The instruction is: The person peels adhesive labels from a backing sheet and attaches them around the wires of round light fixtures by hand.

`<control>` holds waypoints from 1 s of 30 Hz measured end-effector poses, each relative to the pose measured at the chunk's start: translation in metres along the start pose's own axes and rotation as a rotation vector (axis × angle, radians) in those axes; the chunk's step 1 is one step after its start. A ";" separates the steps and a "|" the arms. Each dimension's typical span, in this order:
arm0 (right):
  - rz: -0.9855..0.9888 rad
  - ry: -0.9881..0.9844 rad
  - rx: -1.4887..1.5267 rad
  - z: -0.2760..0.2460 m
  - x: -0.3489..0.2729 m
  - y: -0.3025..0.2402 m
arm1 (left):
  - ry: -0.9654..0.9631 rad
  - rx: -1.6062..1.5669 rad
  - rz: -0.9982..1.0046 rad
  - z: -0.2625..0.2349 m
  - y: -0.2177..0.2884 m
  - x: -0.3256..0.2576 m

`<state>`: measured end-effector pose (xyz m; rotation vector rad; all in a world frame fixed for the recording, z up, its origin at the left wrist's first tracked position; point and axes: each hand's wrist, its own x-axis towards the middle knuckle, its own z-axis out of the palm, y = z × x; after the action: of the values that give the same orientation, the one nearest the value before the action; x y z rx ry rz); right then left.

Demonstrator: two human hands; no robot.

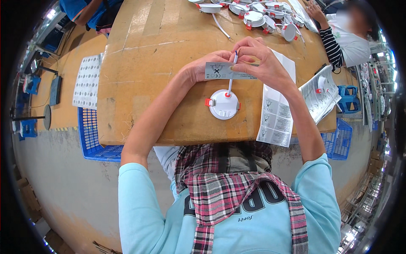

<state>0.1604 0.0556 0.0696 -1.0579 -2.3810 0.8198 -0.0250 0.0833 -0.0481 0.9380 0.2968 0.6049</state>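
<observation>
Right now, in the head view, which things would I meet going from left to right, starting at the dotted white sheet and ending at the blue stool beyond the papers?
Dotted white sheet → round white lamp → printed label sheet → small lamp on the papers → blue stool.

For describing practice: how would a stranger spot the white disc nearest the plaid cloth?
On the brown table, look between the forearms. There lies the white disc with red clips; unlike the other discs, its cord reaches the right hand.
</observation>
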 end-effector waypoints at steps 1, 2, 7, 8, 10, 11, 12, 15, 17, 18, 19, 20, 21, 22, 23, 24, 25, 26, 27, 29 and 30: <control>-0.020 -0.001 -0.007 0.000 0.000 0.002 | 0.039 -0.046 0.005 0.003 -0.003 0.005; -0.040 -0.003 -0.014 0.001 0.001 0.004 | 0.079 -0.091 0.010 0.006 -0.006 0.009; -0.078 0.013 0.030 0.000 -0.003 0.006 | -0.158 -0.415 0.054 0.030 -0.008 0.020; -0.071 0.025 0.049 0.001 -0.004 0.006 | -0.174 -0.447 0.044 0.031 -0.007 0.019; -0.052 0.032 0.064 0.001 -0.006 0.006 | -0.134 -0.407 0.047 0.029 -0.004 0.015; -0.035 0.038 0.079 0.001 -0.006 0.007 | -0.093 -0.366 0.051 0.027 -0.002 0.012; -0.037 0.038 0.081 0.001 -0.007 0.007 | -0.090 -0.365 0.051 0.023 -0.004 0.011; -0.055 0.052 0.042 0.001 -0.008 0.004 | -0.060 -0.178 0.129 0.011 -0.006 0.005; -0.075 0.116 0.026 0.003 -0.009 0.006 | 0.057 -0.021 0.028 0.010 0.002 -0.002; -0.075 0.116 0.027 0.004 -0.010 0.006 | 0.058 -0.021 0.027 0.011 0.005 -0.005; -0.066 0.157 0.046 0.006 -0.011 0.006 | 0.122 -0.009 0.018 0.014 0.008 -0.008; -0.056 0.197 0.065 0.008 -0.011 0.007 | 0.186 0.003 0.008 0.017 0.011 -0.011; -0.055 0.197 0.065 0.011 -0.013 0.010 | 0.186 0.002 0.008 0.019 0.013 -0.013; -0.023 0.229 0.117 0.013 -0.014 0.012 | 0.267 0.032 0.009 0.022 0.016 -0.016; 0.010 0.262 0.169 0.016 -0.015 0.014 | 0.349 0.062 0.010 0.022 0.017 -0.018; 0.011 0.261 0.168 0.017 -0.016 0.015 | 0.349 0.060 0.011 0.020 0.016 -0.020; 0.036 0.261 0.235 0.018 -0.016 0.015 | 0.338 0.086 0.056 0.019 0.017 -0.025; 0.062 0.261 0.301 0.020 -0.017 0.016 | 0.326 0.111 0.101 0.018 0.018 -0.028; 0.060 0.260 0.302 0.023 -0.017 0.018 | 0.328 0.113 0.101 0.018 0.017 -0.030; 0.099 0.295 0.412 0.027 -0.017 0.021 | 0.420 0.127 0.124 0.026 0.019 -0.033; 0.099 0.295 0.412 0.029 -0.018 0.020 | 0.419 0.126 0.124 0.027 0.018 -0.034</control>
<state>0.1658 0.0428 0.0328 -1.0449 -1.8270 1.0515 -0.0452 0.0532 -0.0188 0.9505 0.6608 0.9059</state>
